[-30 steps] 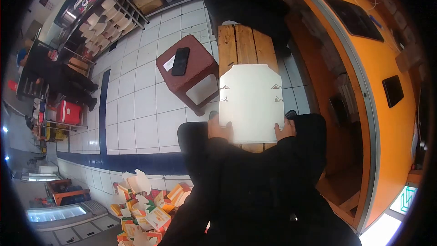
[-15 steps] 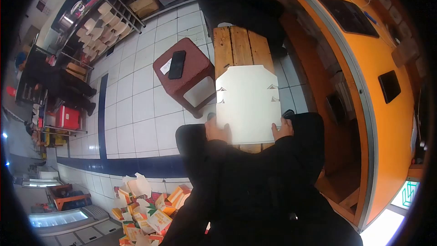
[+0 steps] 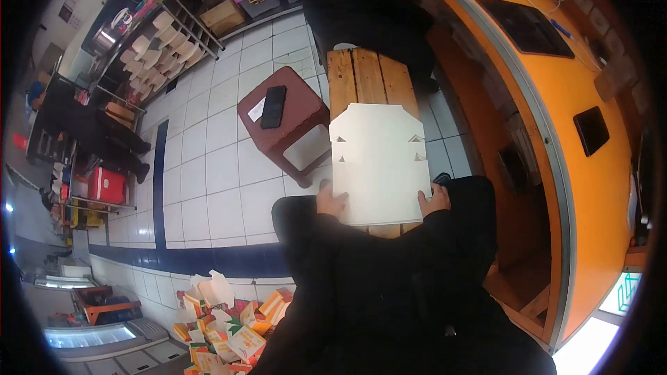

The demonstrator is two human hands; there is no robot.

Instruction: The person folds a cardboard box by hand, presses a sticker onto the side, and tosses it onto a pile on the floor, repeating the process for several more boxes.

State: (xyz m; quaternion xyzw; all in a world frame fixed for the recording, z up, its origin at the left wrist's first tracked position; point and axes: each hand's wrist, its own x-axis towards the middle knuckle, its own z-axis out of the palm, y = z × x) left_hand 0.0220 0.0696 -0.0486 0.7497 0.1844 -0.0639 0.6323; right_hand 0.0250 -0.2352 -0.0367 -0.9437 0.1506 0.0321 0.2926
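White card (image 3: 381, 173), on bench (image 3: 368, 76); long axis running away from the person, cut-cornered end outward. Flat, plain, dark notches paired along both sides. Left hand (image 3: 331, 201), right hand (image 3: 435, 200): fingers gripping near side edges, thumbs on top.

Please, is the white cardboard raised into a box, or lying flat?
Lying flat: the white cardboard shows one broad face with side slits and no raised walls. Folds or layers beneath, I cannot tell.

Shows off-white across the cardboard sheet (image 3: 381, 170); runs honey-brown with dark seams along the wooden counter (image 3: 369, 78); shows maroon on the stool (image 3: 297, 118), black on the phone (image 3: 274, 107).
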